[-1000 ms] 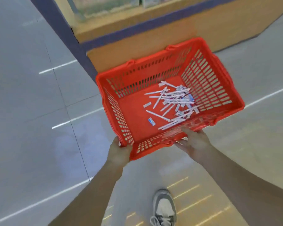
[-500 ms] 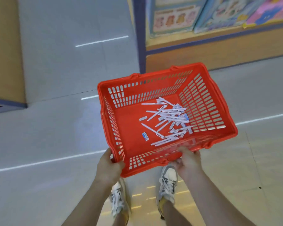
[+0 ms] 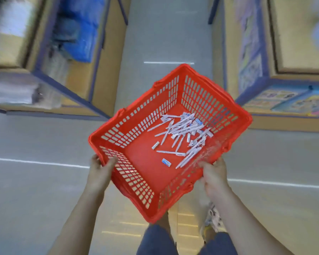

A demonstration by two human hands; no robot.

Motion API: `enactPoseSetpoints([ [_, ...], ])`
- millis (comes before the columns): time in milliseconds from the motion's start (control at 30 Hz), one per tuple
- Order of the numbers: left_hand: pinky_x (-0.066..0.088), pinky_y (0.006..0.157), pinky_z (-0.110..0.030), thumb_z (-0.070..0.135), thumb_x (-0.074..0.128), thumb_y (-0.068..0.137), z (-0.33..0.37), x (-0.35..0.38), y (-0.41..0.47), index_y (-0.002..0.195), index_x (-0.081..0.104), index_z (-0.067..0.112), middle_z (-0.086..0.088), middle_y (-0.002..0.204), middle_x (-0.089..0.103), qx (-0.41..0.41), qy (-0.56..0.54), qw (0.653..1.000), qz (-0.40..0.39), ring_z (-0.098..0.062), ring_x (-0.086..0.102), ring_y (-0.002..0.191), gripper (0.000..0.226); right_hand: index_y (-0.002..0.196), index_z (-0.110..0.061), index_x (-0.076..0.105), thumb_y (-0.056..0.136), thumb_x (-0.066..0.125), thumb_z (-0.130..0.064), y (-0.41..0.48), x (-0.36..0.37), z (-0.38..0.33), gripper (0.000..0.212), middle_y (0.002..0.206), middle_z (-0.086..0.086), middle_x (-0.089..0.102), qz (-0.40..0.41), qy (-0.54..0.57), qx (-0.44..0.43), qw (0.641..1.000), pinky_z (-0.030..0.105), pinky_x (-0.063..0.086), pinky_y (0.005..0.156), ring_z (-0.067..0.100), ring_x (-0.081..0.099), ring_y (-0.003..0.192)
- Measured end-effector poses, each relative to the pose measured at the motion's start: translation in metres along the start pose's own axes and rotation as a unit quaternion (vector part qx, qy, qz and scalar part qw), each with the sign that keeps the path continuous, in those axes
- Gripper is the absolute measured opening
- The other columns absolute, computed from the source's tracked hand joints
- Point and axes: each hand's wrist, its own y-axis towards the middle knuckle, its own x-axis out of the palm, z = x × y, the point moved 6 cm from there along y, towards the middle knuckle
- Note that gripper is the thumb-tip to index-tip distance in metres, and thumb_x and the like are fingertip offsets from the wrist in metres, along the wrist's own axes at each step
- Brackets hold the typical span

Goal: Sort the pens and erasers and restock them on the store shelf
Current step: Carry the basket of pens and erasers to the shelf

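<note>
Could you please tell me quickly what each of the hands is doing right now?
Left hand: grips the red basket by its rim, thumb inside.
Right hand: grips the red basket's near rim on the other side.

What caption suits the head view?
Left hand and right hand hold a red basket of loose pens and erasers in a store aisle.

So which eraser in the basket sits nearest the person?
The blue-and-white eraser lying alone, on the near side of the pen pile; the others lie farther off.
</note>
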Motion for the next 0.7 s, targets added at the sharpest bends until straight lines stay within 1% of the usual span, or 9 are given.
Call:
enactPoseSetpoints([
  [67,0.049,0.090,-0.042,0.016,0.066,0.085,0.045,-0.035,0.023,0.116,0.045,0.018,-0.008,0.116,0.060,0.024,-0.009,0.999,0.032,-0.024,0.060,0.102,0.037,0.093,-0.017,0.057,0.074,0.053,0.018,-0.011,0.035,-0.041,0.040,0.081,0.002,0.068,-0.021,-0.010,-0.030,0.999,0.036,0.055,0.058,0.023,0.064,0.068],
  [133,0.049,0.091,-0.044,0.011,0.066,0.085,0.086,-0.059,0.043,0.119,0.046,0.017,-0.007,0.118,0.059,0.047,-0.032,0.998,0.034,-0.024,0.061,0.103,0.040,0.086,-0.017,0.054,0.075,0.050,0.019,-0.016,0.067,-0.088,0.039,0.074,-0.004,0.065,-0.037,-0.018,-0.056,0.998,0.027,0.051,0.049,0.015,0.061,0.058],
  [267,0.054,0.073,-0.037,0.000,0.061,0.083,0.173,-0.075,0.073,0.102,0.058,0.018,-0.010,0.096,0.065,0.070,-0.032,0.997,-0.012,-0.022,0.064,0.079,0.027,0.098,-0.018,0.053,0.074,0.049,0.017,-0.008,0.120,-0.174,0.042,0.077,0.003,0.065,-0.067,-0.050,-0.110,0.990,0.029,0.050,0.045,0.018,0.062,0.053],
  [333,0.054,0.068,-0.034,0.001,0.062,0.083,0.211,-0.075,0.093,0.104,0.059,0.011,-0.014,0.095,0.067,0.058,-0.024,0.998,-0.030,-0.023,0.064,0.076,0.023,0.094,-0.019,0.052,0.074,0.051,0.016,0.004,0.137,-0.219,0.040,0.077,0.002,0.065,-0.060,-0.064,-0.153,0.984,0.033,0.053,0.047,0.014,0.063,0.051],
  [400,0.056,0.068,-0.037,0.003,0.063,0.083,0.248,-0.069,0.119,0.098,0.060,0.009,-0.019,0.095,0.067,0.060,-0.001,0.997,-0.048,-0.026,0.064,0.074,0.016,0.089,-0.020,0.052,0.072,0.055,0.015,0.019,0.155,-0.263,0.038,0.082,0.004,0.067,-0.054,-0.078,-0.194,0.976,0.042,0.058,0.059,0.017,0.065,0.060],
  [467,0.058,0.068,-0.048,0.002,0.063,0.082,0.285,-0.053,0.144,0.088,0.059,0.011,-0.023,0.093,0.066,0.076,0.049,0.994,-0.057,-0.032,0.064,0.073,0.011,0.089,-0.020,0.053,0.073,0.056,0.013,0.037,0.176,-0.302,0.037,0.086,0.005,0.069,-0.062,-0.079,-0.216,0.971,0.044,0.057,0.070,0.021,0.065,0.067],
  [533,0.057,0.065,-0.055,0.000,0.062,0.083,0.321,-0.029,0.169,0.085,0.056,0.015,-0.019,0.089,0.067,0.111,0.103,0.987,-0.060,-0.035,0.065,0.074,0.016,0.088,-0.021,0.055,0.074,0.059,0.006,0.061,0.197,-0.340,0.031,0.087,0.006,0.070,-0.069,-0.075,-0.231,0.968,0.043,0.057,0.071,0.024,0.065,0.069],
  [600,0.056,0.068,-0.054,0.002,0.062,0.080,0.357,-0.003,0.195,0.086,0.056,0.018,-0.013,0.085,0.067,0.138,0.138,0.980,-0.050,-0.036,0.066,0.078,0.018,0.089,-0.023,0.057,0.074,0.062,-0.002,0.091,0.219,-0.380,0.026,0.086,0.008,0.071,-0.066,-0.080,-0.251,0.962,0.046,0.056,0.074,0.025,0.065,0.068],
  [700,0.056,0.071,-0.054,0.017,0.061,0.064,0.405,0.034,0.242,0.087,0.061,0.029,-0.008,0.086,0.069,0.142,0.132,0.981,-0.028,-0.032,0.067,0.079,0.026,0.106,-0.020,0.058,0.084,0.064,0.000,0.142,0.251,-0.434,0.030,0.074,-0.005,0.073,-0.082,-0.068,-0.249,0.963,0.037,0.055,0.071,0.011,0.066,0.061],
])
